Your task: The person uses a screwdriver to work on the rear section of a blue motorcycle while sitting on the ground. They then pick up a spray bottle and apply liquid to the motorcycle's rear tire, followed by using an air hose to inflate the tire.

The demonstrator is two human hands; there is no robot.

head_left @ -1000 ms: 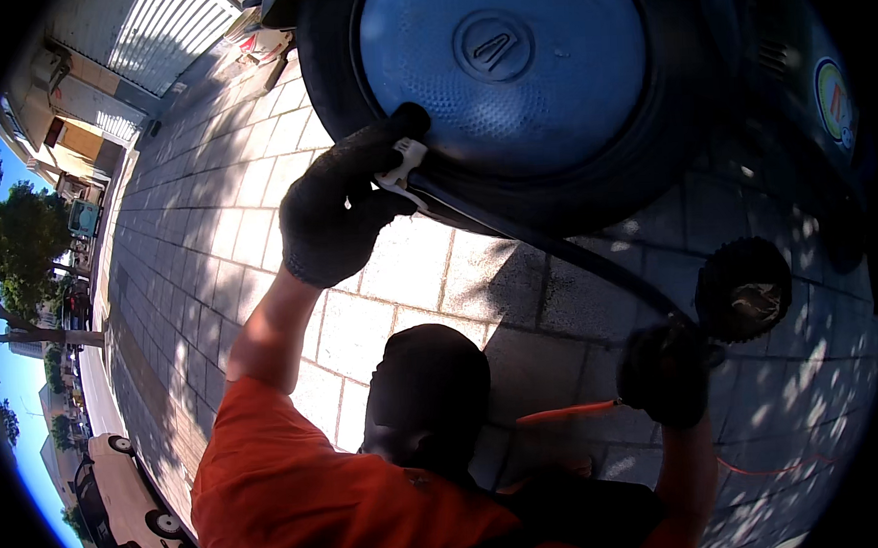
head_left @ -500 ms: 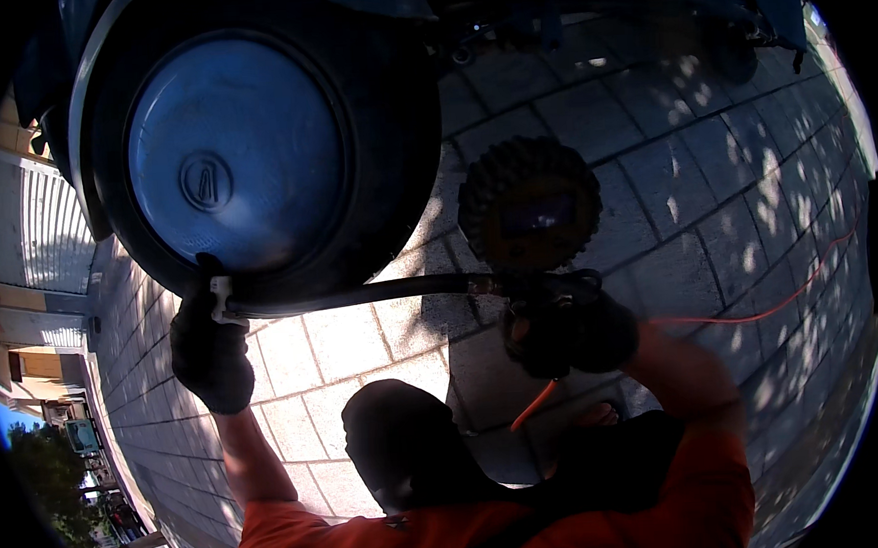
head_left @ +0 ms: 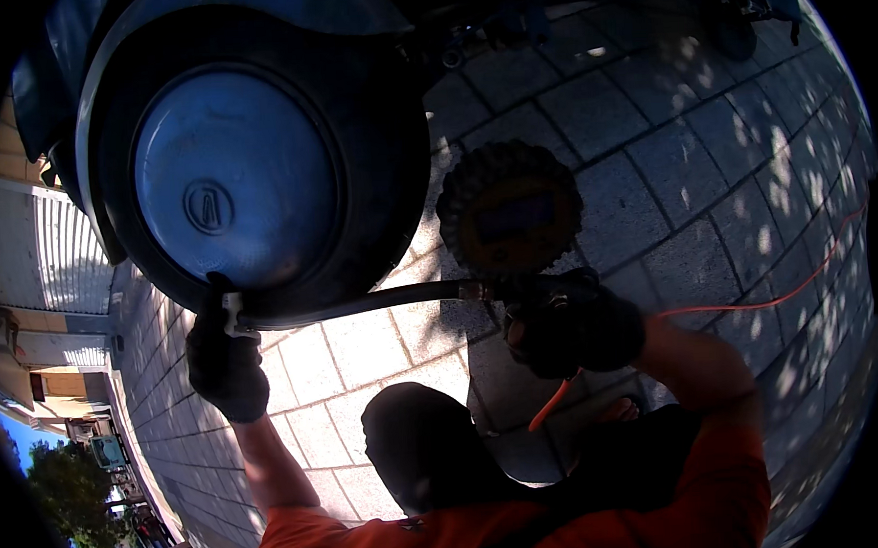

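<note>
My left hand (head_left: 226, 371), in a dark glove, is closed around the pale air chuck (head_left: 233, 314) at the lower edge of the wheel. One finger points up over the rim of the blue hubcap (head_left: 238, 165). The valve is hidden, so I cannot tell whether the chuck is seated on it. From the chuck a black hose (head_left: 372, 302) runs right to a tire inflator with a round, ribbed gauge (head_left: 511, 212). My right hand (head_left: 588, 328), also gloved, grips the inflator's handle just below the gauge. The black tire (head_left: 386, 178) surrounds the hubcap.
A thin orange-red air line (head_left: 783, 298) trails off right across the paving slabs (head_left: 638, 118). A short orange piece (head_left: 554, 404) hangs below my right hand. My dark-clad knee (head_left: 417, 441) is between my arms. Dark vehicle parts (head_left: 506, 21) span the top.
The view has shifted slightly, and the wheel sits a little lower in it. The gauge has moved slightly left toward the tire, and the glare on its display has gone. Both grips are unchanged.
</note>
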